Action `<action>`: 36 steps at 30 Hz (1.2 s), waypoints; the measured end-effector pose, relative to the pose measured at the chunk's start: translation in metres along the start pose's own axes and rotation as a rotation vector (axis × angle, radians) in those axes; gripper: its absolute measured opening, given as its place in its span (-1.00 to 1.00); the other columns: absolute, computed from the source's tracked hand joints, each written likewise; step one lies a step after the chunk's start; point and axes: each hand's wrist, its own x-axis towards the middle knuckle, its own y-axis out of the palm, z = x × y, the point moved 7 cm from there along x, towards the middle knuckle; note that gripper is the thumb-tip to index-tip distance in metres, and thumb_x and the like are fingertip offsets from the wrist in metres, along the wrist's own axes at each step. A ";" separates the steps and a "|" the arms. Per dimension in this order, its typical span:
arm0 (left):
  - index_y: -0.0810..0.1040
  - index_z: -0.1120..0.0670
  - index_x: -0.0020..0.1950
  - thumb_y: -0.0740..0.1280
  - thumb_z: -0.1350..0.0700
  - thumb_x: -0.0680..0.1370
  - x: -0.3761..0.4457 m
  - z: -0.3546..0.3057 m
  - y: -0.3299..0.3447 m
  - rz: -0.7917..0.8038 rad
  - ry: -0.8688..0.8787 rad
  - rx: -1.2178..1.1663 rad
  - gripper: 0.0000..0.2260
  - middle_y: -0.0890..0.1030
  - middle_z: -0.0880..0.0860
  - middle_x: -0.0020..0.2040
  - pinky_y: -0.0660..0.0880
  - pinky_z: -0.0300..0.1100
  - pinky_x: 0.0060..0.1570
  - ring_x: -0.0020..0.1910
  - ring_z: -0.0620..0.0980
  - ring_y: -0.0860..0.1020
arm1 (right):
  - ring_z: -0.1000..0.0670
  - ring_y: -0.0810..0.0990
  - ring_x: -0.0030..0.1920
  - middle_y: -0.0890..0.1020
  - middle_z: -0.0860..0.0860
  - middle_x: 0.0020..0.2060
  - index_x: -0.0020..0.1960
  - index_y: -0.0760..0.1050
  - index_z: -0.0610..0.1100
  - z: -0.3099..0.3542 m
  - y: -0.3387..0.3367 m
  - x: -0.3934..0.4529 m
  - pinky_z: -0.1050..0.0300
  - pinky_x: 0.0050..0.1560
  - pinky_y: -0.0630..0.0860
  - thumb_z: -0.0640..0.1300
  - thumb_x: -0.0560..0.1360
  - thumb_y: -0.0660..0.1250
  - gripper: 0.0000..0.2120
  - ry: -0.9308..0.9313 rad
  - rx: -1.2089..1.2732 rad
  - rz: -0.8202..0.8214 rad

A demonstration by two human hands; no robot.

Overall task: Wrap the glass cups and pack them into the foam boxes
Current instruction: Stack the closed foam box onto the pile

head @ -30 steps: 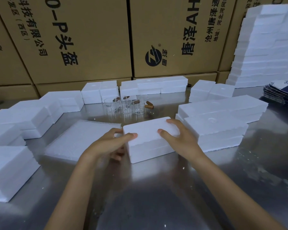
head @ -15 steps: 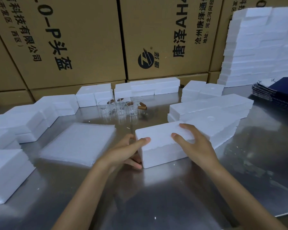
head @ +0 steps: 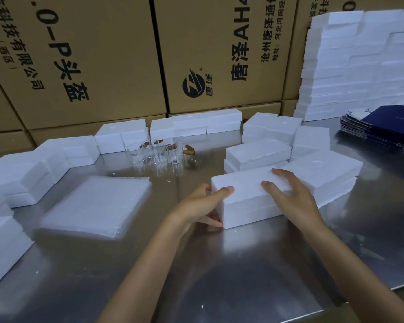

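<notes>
Behind two hands [head: 292,199]: perhaps five cups [head: 159,153]

From my seat the light looks soft and fairly dim, coming from overhead. The steel table [head: 219,264] throws back a broad pale glare in front of me, and it mirrors the glass cups [head: 159,152]. The white foam blocks [head: 359,66] nearly wash out. Straight edges bow toward the frame's corners, and fine detail is slightly smeared.
</notes>
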 end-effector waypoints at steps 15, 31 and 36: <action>0.47 0.07 0.32 0.39 -0.14 0.56 0.039 -0.013 0.028 -0.102 -0.004 -0.047 -0.57 0.60 -0.01 0.18 0.68 -0.13 -0.19 0.06 -0.07 0.62 | 0.00 0.38 0.40 0.47 0.01 0.36 0.34 0.50 -0.05 0.002 -0.003 0.041 0.22 0.33 0.25 0.04 0.54 0.37 -0.60 -0.052 0.020 -0.140; 0.57 -0.04 0.01 0.31 -0.22 0.57 0.066 -0.014 0.047 -0.148 0.056 -0.094 -0.73 0.67 -0.03 -0.04 0.65 -0.11 -0.06 -0.09 0.00 0.66 | -0.05 0.41 0.38 0.54 -0.06 0.30 0.28 0.53 -0.16 0.048 0.056 0.015 -0.03 0.55 0.01 -0.14 0.59 0.04 -0.61 -0.449 -0.504 -0.195; 0.56 0.07 0.21 0.16 -0.07 0.67 0.055 0.005 0.036 -0.063 -0.003 -0.183 -0.70 0.63 0.03 0.02 0.61 -0.15 0.07 -0.02 0.01 0.63 | -0.06 0.38 0.41 0.53 -0.07 0.32 0.28 0.54 -0.16 0.054 0.057 0.017 0.02 0.56 -0.07 -0.26 0.56 0.15 -0.66 -0.408 -0.478 -0.188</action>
